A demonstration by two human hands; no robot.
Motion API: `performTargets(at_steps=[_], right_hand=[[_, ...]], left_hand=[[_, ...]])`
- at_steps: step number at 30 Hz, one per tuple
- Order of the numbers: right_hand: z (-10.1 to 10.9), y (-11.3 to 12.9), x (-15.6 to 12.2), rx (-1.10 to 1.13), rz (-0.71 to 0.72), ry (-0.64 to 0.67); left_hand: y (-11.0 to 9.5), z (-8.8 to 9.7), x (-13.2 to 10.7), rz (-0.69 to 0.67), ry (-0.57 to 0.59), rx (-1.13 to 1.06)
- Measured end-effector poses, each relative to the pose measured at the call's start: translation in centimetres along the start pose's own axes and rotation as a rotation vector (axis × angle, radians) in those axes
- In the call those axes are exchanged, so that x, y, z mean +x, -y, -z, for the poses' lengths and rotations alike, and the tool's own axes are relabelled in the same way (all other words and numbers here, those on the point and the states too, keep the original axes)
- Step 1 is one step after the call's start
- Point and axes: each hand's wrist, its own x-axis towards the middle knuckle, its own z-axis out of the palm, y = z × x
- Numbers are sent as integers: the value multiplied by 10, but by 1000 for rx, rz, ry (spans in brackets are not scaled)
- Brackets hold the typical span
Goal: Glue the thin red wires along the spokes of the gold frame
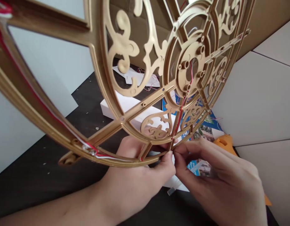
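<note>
A large gold openwork wheel-shaped frame (133,117) with scroll ornaments stands tilted, filling much of the view. My left hand (140,179) is closed round its lower rim, the thumb pressing on the near side. At the same spot the fingertips of my right hand (217,179) are pinched together, against the left thumb. A thin red-and-white wire (181,114) runs from the hub down a spoke to these fingertips; its end is hidden there. Another red-and-white wire pair (53,114) lies in the rim channel at left, with a shiny clear blob where it meets a spoke.
Behind the frame, a long white box (107,108) rests on the dark table (72,185). Blue printed packaging (214,125), an orange object (223,141) and a translucent stick (173,189) lie near my right hand. White paper (135,77) with loose wires is farther back, before cardboard.
</note>
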Motion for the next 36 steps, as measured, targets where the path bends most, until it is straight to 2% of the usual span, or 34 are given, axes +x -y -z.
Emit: performTargets(at_steps=[6, 11, 16, 20, 27, 36], right_hand=[[-1, 1, 0, -43, 47, -10], [1, -2, -1, -23, 47, 9], [2, -3, 0, -20, 90, 14], [2, -5, -1, 19, 97, 44], [2, -10, -5, 43, 54, -44], [-2, -9, -7, 33, 74, -61]], left_hand=[[19, -7, -8, 26, -65, -7], [13, -4, -6, 57, 1, -68], [10, -3, -4, 33, 13, -60], [9, -4, -2, 39, -30, -126], [7, -4, 0, 78, -29, -156], [8, -3, -1, 108, -32, -220]])
